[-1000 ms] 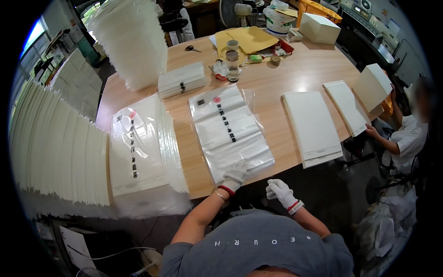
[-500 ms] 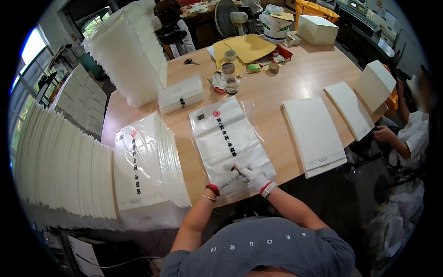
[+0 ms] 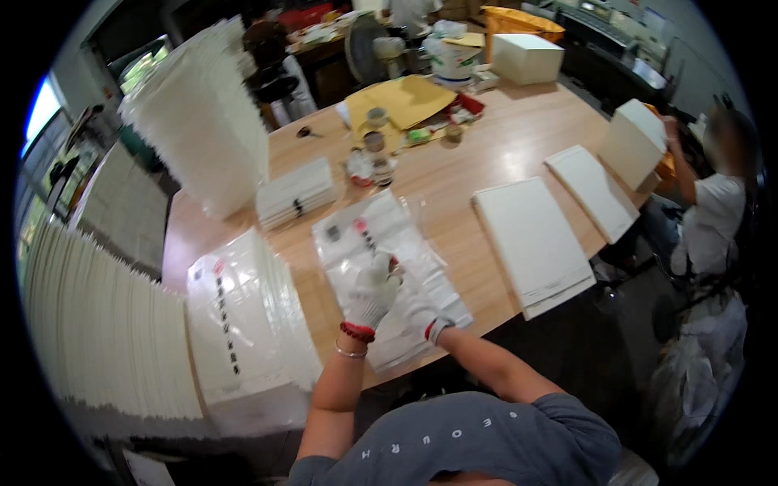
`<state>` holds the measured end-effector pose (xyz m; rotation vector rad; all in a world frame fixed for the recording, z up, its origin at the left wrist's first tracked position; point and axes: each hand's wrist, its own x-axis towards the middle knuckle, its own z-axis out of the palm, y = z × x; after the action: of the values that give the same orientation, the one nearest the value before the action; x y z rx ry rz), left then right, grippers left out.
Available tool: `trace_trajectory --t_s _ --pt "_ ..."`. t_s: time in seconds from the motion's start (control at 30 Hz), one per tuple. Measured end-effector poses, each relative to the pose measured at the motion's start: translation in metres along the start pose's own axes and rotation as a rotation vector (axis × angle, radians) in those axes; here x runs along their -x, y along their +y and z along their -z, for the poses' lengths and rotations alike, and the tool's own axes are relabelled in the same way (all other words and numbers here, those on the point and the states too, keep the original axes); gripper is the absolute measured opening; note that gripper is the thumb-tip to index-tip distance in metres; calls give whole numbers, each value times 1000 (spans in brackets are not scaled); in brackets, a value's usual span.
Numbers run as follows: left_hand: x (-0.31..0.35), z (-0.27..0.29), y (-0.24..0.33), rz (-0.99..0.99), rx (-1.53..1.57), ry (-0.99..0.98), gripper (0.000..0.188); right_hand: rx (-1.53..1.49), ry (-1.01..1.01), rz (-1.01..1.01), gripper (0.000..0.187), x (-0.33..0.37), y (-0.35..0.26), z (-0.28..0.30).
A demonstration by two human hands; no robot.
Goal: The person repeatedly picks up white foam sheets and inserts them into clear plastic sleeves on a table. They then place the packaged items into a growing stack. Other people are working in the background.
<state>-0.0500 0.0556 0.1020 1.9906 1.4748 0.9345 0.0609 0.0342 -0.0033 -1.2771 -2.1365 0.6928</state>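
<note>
From here I see the table [image 3: 454, 174] bare in a broad stretch between the bag [image 3: 415, 253], lying by the near edge, and the paper stack [image 3: 535, 243]. Over the bag's lower half, my left hand [image 3: 374, 293] is beside my right hand [image 3: 417, 313]; blurred, so I cannot tell how open or what either grips.

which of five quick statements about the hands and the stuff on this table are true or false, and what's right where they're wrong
1. The left hand and right hand wear white gloves. True.
2. The silver bangle is on the right arm. False: the silver bangle is on the left arm.
3. Both hands are at the printed plastic bag. True.
4. The scissors lie right of the yellow envelopes. False: the scissors lie left of the yellow envelopes.
5. A flat white stack lies right of the bag. True.
</note>
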Motion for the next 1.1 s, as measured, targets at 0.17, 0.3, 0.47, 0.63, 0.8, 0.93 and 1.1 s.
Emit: trace_trajectory --t_s 0.17,0.3,0.47,0.63,0.8,0.93,1.1 --pt "29 -17 -3 -103 -184 181 28 -267 -239 93 38 75 50 45" --pt "57 4 18 -299 -247 477 37 494 122 -161 59 157 139 138" --pt "111 -19 48 -170 25 260 27 636 287 -185 66 182 165 164" --pt "129 -94 60 -108 476 -283 9 136 430 -118 27 186 242 158" --pt "108 -190 43 787 1782 -676 28 820 231 -211 12 178 109 183" --pt "105 -217 21 943 1528 -582 33 174 34 85 26 209 34 168" --pt "115 -121 56 428 480 -850 41 -986 528 -653 35 279 142 144"
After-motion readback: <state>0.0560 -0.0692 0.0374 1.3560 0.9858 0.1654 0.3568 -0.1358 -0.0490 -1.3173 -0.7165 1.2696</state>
